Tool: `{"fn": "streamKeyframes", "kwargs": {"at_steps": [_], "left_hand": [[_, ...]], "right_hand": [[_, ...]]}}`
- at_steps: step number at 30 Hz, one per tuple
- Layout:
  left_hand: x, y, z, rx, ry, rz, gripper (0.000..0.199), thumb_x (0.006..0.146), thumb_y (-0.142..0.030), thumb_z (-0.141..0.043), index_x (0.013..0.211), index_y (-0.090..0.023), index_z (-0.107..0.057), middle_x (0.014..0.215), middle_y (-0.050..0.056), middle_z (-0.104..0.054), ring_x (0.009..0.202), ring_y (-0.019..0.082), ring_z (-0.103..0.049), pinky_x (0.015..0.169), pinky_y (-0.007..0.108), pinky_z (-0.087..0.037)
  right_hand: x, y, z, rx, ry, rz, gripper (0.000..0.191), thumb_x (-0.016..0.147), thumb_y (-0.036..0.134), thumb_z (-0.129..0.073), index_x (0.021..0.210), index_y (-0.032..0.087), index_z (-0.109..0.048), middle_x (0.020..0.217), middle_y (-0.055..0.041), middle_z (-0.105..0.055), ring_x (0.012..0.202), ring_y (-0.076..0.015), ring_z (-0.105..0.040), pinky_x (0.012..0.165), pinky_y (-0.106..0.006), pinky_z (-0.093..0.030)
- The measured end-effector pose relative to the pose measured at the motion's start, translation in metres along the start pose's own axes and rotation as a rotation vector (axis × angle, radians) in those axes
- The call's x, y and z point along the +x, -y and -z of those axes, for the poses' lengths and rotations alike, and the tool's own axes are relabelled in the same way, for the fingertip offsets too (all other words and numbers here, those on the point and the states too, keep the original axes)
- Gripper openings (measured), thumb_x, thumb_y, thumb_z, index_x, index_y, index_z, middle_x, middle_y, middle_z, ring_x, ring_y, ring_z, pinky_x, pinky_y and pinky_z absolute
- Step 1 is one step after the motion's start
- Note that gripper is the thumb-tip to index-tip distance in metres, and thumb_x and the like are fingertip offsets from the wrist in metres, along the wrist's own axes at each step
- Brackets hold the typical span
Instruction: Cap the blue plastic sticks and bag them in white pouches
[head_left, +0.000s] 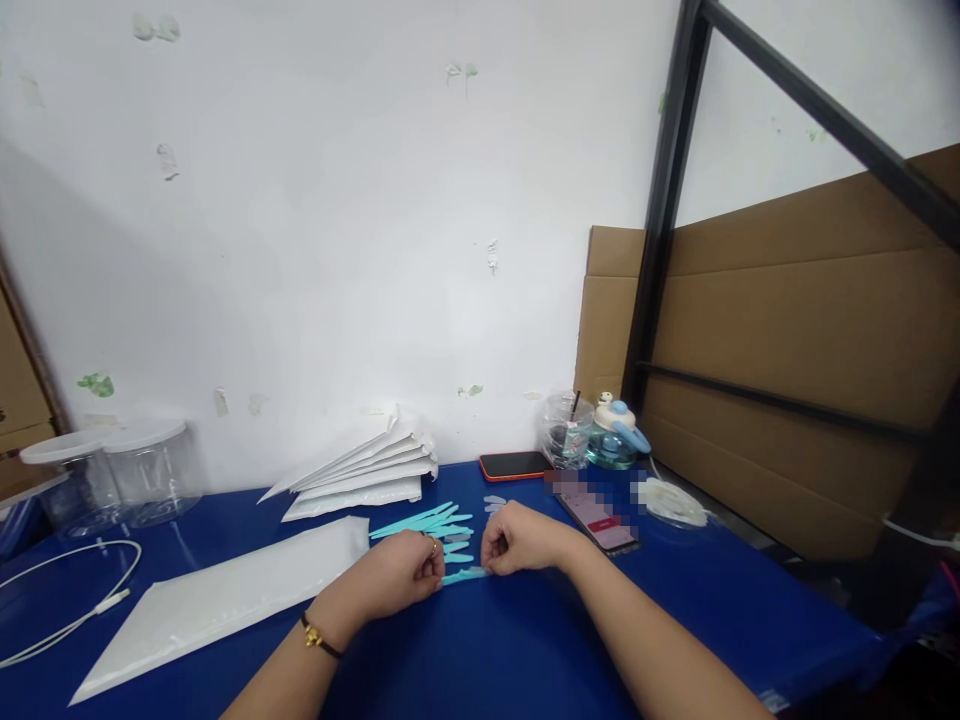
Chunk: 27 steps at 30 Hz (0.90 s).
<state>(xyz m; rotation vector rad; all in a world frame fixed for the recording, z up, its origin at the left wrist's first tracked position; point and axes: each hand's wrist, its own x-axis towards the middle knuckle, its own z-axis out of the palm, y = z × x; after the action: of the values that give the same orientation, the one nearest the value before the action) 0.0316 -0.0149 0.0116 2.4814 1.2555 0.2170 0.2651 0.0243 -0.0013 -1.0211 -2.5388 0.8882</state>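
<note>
A slim turquoise eyebrow razor (462,576) lies level between my two hands, just above or on the blue table. My left hand (409,572), with a dark bracelet at the wrist, is closed around its left end. The fingertips of my right hand (517,542) pinch its right end, where a small translucent cover shows; how far the cover sits over the blade is hidden. Behind my left hand several more turquoise razors (439,518) lie fanned out on the table. A few small clear covers (494,503) lie just beyond my right hand.
A white padded mailer (232,600) lies at left, with a stack of mailers (367,465) behind. Clear jars (150,475) and a white cable (112,601) are farther left. An orange-edged phone (516,465), another phone (604,520), a plastic cup (566,430) and a bottle (611,440) stand or lie at right.
</note>
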Motion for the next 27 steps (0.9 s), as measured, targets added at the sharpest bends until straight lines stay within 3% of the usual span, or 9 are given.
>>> {"fn": "streamKeyframes", "kwargs": {"at_steps": [6, 9, 11, 13, 17, 22, 27], "left_hand": [[0.000, -0.002, -0.002, -0.141, 0.092, 0.013, 0.016, 0.074, -0.033, -0.057, 0.080, -0.021, -0.064, 0.070, -0.001, -0.063, 0.062, 0.012, -0.055, 0.052, 0.019, -0.036], [0.000, 0.001, 0.003, -0.106, 0.013, 0.067, 0.019, 0.074, -0.036, -0.057, 0.085, -0.021, -0.063, 0.077, 0.000, -0.063, 0.067, 0.014, -0.056, 0.056, 0.021, -0.038], [0.001, 0.006, 0.005, 0.009, -0.098, 0.112, 0.016, 0.075, -0.032, -0.055, 0.085, -0.021, -0.062, 0.083, 0.001, -0.063, 0.072, 0.015, -0.056, 0.059, 0.022, -0.038], [0.003, 0.010, 0.005, 0.117, -0.158, 0.151, 0.013, 0.075, -0.027, -0.054, 0.084, -0.021, -0.062, 0.086, 0.002, -0.063, 0.074, 0.016, -0.056, 0.061, 0.024, -0.037], [0.005, 0.013, 0.002, 0.174, -0.146, 0.187, 0.011, 0.077, -0.023, -0.050, 0.077, -0.021, -0.060, 0.080, 0.002, -0.063, 0.070, 0.015, -0.056, 0.058, 0.024, -0.034], [0.005, 0.011, 0.000, 0.124, -0.122, 0.193, 0.008, 0.075, -0.022, -0.052, 0.071, -0.022, -0.059, 0.073, -0.001, -0.063, 0.065, 0.014, -0.054, 0.054, 0.023, -0.032], [0.005, 0.013, -0.001, 0.082, -0.113, 0.175, 0.006, 0.074, -0.023, -0.053, 0.070, -0.022, -0.059, 0.070, -0.003, -0.062, 0.064, 0.013, -0.052, 0.053, 0.022, -0.031]], "right_hand": [[0.001, 0.004, -0.001, 0.022, 0.059, 0.047, 0.019, 0.066, 0.024, -0.063, 0.081, 0.017, -0.073, 0.066, 0.0008, -0.068, 0.056, -0.0104, -0.057, 0.051, -0.017, -0.040], [-0.009, -0.003, 0.018, 0.001, -0.091, 0.005, 0.018, 0.071, 0.024, -0.060, 0.081, 0.017, -0.073, 0.075, -0.0014, -0.071, 0.066, -0.0132, -0.062, 0.059, -0.019, -0.044], [-0.017, -0.013, 0.033, -0.061, -0.240, -0.106, 0.017, 0.073, 0.020, -0.056, 0.081, 0.016, -0.072, 0.078, -0.0023, -0.071, 0.070, -0.0136, -0.063, 0.061, -0.019, -0.044], [-0.024, -0.024, 0.044, -0.138, -0.312, -0.257, 0.016, 0.074, 0.018, -0.055, 0.079, 0.017, -0.070, 0.078, -0.0022, -0.071, 0.070, -0.0135, -0.063, 0.061, -0.019, -0.044], [-0.031, -0.040, 0.050, -0.203, -0.285, -0.440, 0.007, 0.064, 0.020, -0.068, 0.071, 0.018, -0.068, 0.070, -0.0019, -0.070, 0.067, -0.0154, -0.063, 0.058, -0.020, -0.043], [-0.030, -0.044, 0.045, -0.163, -0.252, -0.535, 0.019, 0.064, 0.017, -0.068, 0.083, 0.019, -0.067, 0.069, -0.0014, -0.069, 0.054, -0.0128, -0.062, 0.048, -0.019, -0.042], [-0.030, -0.046, 0.042, -0.096, -0.171, -0.560, 0.005, 0.067, 0.011, -0.063, 0.068, 0.016, -0.065, 0.062, -0.0006, -0.068, 0.051, -0.0098, -0.062, 0.046, -0.014, -0.043]]}}
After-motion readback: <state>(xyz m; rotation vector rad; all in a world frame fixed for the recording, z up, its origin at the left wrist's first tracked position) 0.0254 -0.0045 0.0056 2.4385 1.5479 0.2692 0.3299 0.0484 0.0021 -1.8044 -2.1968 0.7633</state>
